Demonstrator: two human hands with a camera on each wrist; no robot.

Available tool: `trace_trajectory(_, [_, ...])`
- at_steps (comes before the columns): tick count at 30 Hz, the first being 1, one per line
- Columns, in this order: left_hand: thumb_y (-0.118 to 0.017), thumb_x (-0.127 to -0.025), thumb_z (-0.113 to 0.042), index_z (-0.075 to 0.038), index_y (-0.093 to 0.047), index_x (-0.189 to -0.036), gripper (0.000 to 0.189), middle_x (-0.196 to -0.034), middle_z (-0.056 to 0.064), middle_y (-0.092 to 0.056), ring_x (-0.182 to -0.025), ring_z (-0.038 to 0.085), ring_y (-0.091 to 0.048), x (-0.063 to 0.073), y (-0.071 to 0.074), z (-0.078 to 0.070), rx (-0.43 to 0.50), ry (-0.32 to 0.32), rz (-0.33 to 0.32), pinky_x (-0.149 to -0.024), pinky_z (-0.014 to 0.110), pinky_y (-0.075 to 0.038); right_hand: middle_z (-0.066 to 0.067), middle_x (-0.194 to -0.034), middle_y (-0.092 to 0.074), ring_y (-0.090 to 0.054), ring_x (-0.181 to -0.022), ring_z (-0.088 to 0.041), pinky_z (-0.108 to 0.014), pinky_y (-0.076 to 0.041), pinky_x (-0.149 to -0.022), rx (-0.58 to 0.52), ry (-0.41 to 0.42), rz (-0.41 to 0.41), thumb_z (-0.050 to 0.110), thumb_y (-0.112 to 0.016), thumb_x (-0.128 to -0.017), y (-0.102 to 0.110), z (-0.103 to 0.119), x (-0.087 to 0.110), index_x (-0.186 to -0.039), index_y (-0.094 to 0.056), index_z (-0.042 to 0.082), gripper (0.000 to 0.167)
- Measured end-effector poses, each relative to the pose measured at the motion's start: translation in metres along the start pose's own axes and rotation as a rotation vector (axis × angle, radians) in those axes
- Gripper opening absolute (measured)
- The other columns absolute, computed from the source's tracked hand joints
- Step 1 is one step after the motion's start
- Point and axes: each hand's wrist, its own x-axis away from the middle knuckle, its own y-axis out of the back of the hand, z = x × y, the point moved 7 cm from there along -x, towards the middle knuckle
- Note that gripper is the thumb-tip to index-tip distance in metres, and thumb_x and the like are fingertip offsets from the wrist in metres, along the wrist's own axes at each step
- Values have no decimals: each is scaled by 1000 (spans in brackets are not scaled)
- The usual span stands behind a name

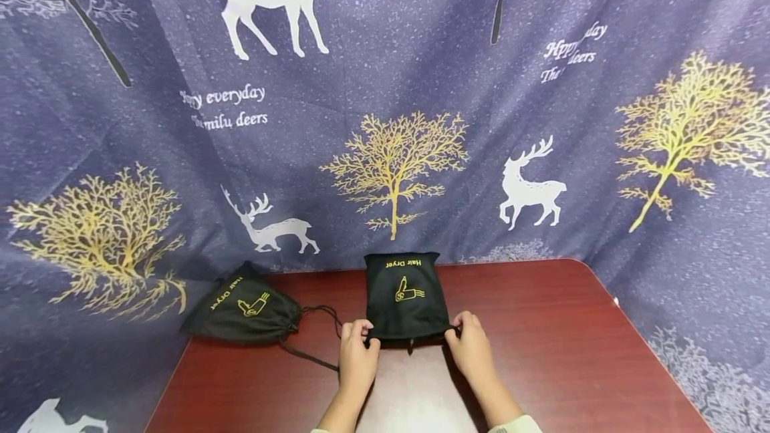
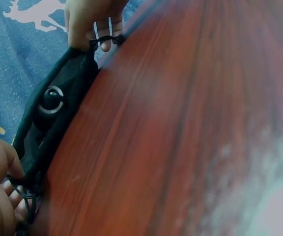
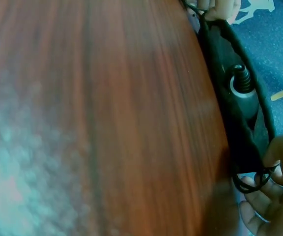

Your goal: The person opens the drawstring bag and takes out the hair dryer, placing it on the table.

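Observation:
A black drawstring bag [image 1: 406, 306] with yellow "Hair Dryer" lettering lies on the table, its mouth facing me. My left hand [image 1: 359, 356] pinches the left corner of the mouth, and my right hand [image 1: 469, 346] pinches the right corner. Both wrist views show the mouth stretched into a long slit between the hands. Inside sits the end of a black hair dryer handle [image 3: 244, 101] with a silver ring and a ribbed cord sleeve; the bag hides its other parts. Loops of drawstring [image 3: 249, 184] hang by the right fingers.
A second black drawstring bag [image 1: 246, 313] with the same print lies at the table's left edge, its mouth gathered and its cords trailing toward my left hand. The reddish wooden table [image 1: 559, 353] ends at a patterned blue cloth [image 1: 415, 72] behind.

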Motion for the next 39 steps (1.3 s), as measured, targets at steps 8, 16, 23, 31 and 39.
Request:
trace_trajectory(8, [-69, -73, 5, -11, -65, -94, 27, -92, 5, -55, -84, 15, -56, -3, 4, 2, 13, -12, -7, -78, 30, -49, -8, -92, -61, -60, -78, -23, -45, -49, -70, 17, -13, 32, 12, -65, -84, 3, -2, -1, -99, -59, 6, 17])
trace_trajectory(16, [-68, -74, 7, -12, -65, -93, 27, -93, 5, -55, -87, 17, -57, -4, 6, 2, 16, -6, 17, -81, 31, -49, -10, -95, -67, -66, -78, -28, -50, -50, -70, 55, 16, 21, 10, -64, -84, 7, -4, -4, -99, -61, 6, 15])
trace_trajectory(23, [-66, -75, 9, -13, -65, -93, 29, -94, 3, -55, -88, 17, -57, -6, 5, 0, 28, -14, 47, -81, 30, -49, -10, -97, -71, -68, -82, -31, -53, -49, -76, 102, 24, 47, 11, -63, -86, 9, -7, -5, -102, -62, 6, 16])
trace_trajectory(31, [-68, -76, 8, -15, -65, -94, 29, -93, 0, -55, -88, 16, -57, -6, 6, -2, 3, -34, 69, -81, 30, -49, -6, -88, -66, -63, -75, -23, -45, -49, -69, 75, 18, 64, 11, -64, -83, 10, -7, -4, -97, -61, 8, 14])
trace_trajectory(39, [-70, -75, 6, -16, -65, -84, 24, -89, -2, -53, -85, 13, -54, -3, 9, 0, -8, -64, 90, -79, 27, -48, -1, -84, -57, -54, -73, -16, -36, -44, -66, 33, 21, 91, 10, -67, -80, 8, -8, -1, -91, -55, 12, 16])
